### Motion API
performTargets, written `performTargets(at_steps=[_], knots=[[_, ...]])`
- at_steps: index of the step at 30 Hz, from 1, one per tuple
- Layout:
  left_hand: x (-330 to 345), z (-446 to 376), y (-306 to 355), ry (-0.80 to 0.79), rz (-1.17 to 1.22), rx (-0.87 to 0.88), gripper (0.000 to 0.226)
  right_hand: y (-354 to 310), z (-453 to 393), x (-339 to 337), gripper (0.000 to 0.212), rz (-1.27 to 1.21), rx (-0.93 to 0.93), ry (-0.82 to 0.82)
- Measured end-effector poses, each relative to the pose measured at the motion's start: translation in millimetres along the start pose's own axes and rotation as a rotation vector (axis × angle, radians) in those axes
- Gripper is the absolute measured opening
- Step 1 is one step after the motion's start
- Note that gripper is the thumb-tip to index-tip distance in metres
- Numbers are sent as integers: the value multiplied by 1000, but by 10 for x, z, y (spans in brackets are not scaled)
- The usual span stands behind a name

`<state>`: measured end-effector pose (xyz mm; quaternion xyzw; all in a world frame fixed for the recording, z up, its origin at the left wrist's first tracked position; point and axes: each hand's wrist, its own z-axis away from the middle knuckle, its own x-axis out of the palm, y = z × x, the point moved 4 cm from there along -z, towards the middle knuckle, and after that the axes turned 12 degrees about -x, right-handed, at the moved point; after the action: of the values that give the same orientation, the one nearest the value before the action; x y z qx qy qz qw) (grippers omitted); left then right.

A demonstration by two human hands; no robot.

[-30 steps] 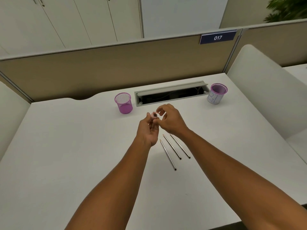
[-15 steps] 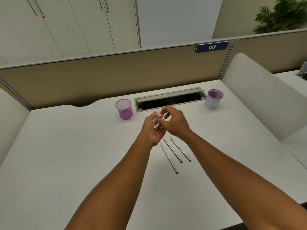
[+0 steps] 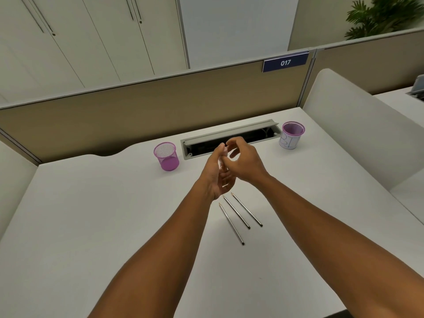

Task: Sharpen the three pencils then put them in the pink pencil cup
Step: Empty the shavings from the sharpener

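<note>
- Pencils [image 3: 236, 216]: three lie side by side on the desk [image 3: 91, 226], just near of the hands, roughly parallel, tips pointing away from the person. None is held.
- Left hand [image 3: 215, 175]: raised above the desk, fingers extended upward, a small pale object [image 3: 222, 157] against its fingertips. Probably the sharpener, but it is blurred and mostly hidden, so its identity is a judgement only.
- Right hand [image 3: 243, 159]: fingers curled, meeting the left hand at the same small object. Which hand actually grips it cannot be told.
- Step in hand, as judged: readying the sharpener before taking up the first pencil. No pencil is in the cup yet.
- Procedure: settle the sharpener firmly in one hand with its opening exposed; pick up one pencil near mid-length; insert the tip straight along the axis; rotate with light, even pressure to avoid snapping the lead.
- Pink pencil cup [image 3: 166, 156]: perforated mesh, cylindrical and slightly tapered, upright on the desk to the left of the hands, well apart from the pencils.
- Second cup [image 3: 291, 135]: purple rim, white marked wrap, far right; not the target.
- Pencil bodies are thin, dark and glossy with pale wooden tips; desk surface is smooth, matte white.
- Cable tray [image 3: 229, 138]: open grey slot behind the hands.
</note>
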<state>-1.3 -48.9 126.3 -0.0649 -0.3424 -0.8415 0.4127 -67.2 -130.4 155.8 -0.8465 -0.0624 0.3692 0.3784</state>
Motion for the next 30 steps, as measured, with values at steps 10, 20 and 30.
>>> performTargets(at_steps=[10, 20, 30], knots=[[577, -291, 125, -30, -141, 17, 83, 520, -162, -356, 32, -74, 82, -115], [986, -573, 477, 279, -682, 578, 40, 1079, -287, -805, 34, -116, 148, -261], [1601, -1001, 693, 596, -1609, 904, 40, 1692, -393, -1184, 39, -195, 295, -331]])
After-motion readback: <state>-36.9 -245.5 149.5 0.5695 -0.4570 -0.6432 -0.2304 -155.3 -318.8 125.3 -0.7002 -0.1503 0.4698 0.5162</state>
